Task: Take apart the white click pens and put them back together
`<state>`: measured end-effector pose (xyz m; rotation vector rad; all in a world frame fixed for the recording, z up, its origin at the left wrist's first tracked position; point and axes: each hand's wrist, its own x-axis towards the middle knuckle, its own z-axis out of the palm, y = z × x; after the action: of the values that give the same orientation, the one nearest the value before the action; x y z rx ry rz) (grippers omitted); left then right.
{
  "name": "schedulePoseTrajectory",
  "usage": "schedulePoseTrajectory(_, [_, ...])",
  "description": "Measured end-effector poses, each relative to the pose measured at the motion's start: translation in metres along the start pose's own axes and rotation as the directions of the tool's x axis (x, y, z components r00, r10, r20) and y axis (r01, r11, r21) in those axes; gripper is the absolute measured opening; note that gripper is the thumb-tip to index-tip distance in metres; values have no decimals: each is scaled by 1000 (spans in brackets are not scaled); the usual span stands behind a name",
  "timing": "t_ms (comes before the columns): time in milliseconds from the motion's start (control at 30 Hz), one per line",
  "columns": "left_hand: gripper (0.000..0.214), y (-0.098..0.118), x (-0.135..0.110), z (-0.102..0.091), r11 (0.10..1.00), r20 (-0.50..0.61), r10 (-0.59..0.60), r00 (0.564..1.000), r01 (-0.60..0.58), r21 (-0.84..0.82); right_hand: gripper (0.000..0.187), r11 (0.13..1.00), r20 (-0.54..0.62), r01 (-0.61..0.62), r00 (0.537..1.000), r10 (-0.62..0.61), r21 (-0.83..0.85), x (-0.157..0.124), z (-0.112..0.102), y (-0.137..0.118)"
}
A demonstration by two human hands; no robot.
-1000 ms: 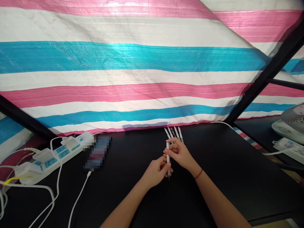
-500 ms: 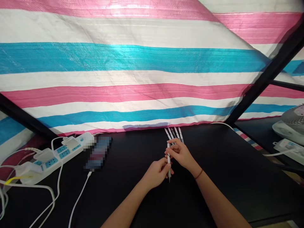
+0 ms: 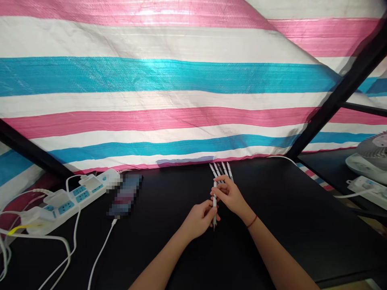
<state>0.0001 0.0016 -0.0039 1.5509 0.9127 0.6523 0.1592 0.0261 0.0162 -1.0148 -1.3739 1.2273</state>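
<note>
Both hands are closed on one white pen (image 3: 215, 200), held nearly upright in the view with its tip pointing toward me. My left hand (image 3: 201, 218) pinches the lower part near the tip between thumb and fingers. Higher up the barrel, my right hand (image 3: 227, 194) grips the pen with thumb and fingertips; a thin red cord circles that wrist. Just beyond the right hand, several similar white pens (image 3: 224, 167) lie side by side on the black table (image 3: 169, 193). My right hand partly covers their near ends.
At the left lies a white power strip (image 3: 72, 201) with plugs and looping cables. A blurred-out phone (image 3: 125, 196) joins a white charging cable (image 3: 102, 249). A striped sheet (image 3: 181, 76) hangs behind the table. At the far right are a fan (image 3: 370, 157) and another power strip (image 3: 369, 189).
The pen's tip has shifted very slightly to the left. Both hands keep nearly the same place and grip; the view has tilted a little.
</note>
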Motion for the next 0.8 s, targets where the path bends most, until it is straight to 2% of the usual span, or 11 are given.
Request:
schedulePoseTrajectory(133, [35, 1, 0, -1, 999, -30, -10, 1000, 9, -50, 39, 1000, -20, -6, 1000, 6, -6, 1, 1, 0])
schedulePoseTrajectory(400, [33, 2, 0, 1, 998, -38, 7, 999, -9, -65, 37, 997, -2, 56, 998, -56, -61, 0, -2, 3])
schedulePoseTrajectory(467, [34, 0, 2, 0, 994, -107, 27, 994, -38, -100, 47, 996, -4, 57, 998, -58, -75, -1, -1, 3])
schedulePoseTrajectory(533, [35, -2, 5, -3, 983, -264, 13, 965, -61, -172, 52, 983, 14, 68, 998, -67, -170, -2, 0, 2])
schedulePoseTrajectory(600, [39, -4, 8, -8, 960, -429, -47, 902, -77, -268, 44, 932, 84, 123, 991, -100, -341, -3, 3, 2])
schedulePoseTrajectory(667, [41, -6, 11, -14, 938, -491, -93, 866, -90, -336, 23, 841, 171, 206, 976, -138, -501, -6, 7, 2])
schedulePoseTrajectory(733, [42, -7, 12, -17, 930, -474, -95, 875, -92, -356, 7, 759, 213, 261, 963, -164, -596, -8, 12, 3])
schedulePoseTrajectory(800, [41, -8, 12, -17, 937, -433, -69, 899, -91, -338, 11, 711, 210, 273, 961, -178, -648, -9, 16, 3])
